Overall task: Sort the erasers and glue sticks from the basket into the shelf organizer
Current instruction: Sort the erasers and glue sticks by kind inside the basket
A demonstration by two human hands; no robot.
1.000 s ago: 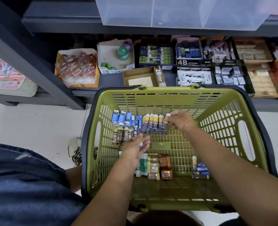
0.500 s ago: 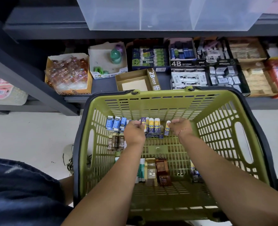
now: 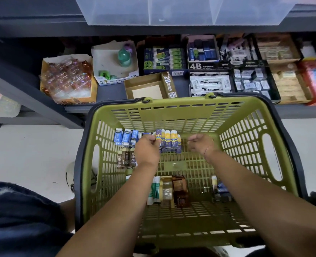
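Little looked sorted: the left hand (image 3: 147,149) pinched a glue stick (image 3: 158,135) in the row at the basket's (image 3: 172,106) upper middle, erasers (image 3: 126,137) lay beside it, and the right hand (image 3: 201,145) hovered curled, grip unclear.

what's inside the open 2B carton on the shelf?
In the 2B carton only bare cardboard floor shows, with a paler panel; no erasers visible. The strip behind its near wall is hidden.
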